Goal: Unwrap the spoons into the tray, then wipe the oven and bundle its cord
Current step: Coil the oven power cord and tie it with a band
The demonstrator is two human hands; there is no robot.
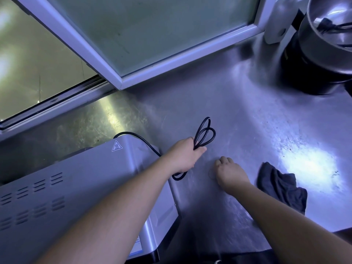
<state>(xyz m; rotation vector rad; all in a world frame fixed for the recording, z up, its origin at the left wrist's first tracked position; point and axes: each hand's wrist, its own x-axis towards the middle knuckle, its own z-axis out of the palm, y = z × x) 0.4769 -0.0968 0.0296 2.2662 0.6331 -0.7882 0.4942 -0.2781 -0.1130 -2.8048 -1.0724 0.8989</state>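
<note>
Head: cord (204,136) (looped) in left fingers (200,150)

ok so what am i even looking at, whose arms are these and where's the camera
No machine here: a person wears a wide-angle camera on the head, so this one picture looks down along their own bare arms. The left hand grips a looped black power cord that runs back to the silver metal countertop oven on the left. The right hand rests, fingers curled, on the scratched stainless steel counter; whether it pinches anything is unclear. A crumpled dark grey cloth lies beside it, and a shiny metal pot stands at the far right.
</note>
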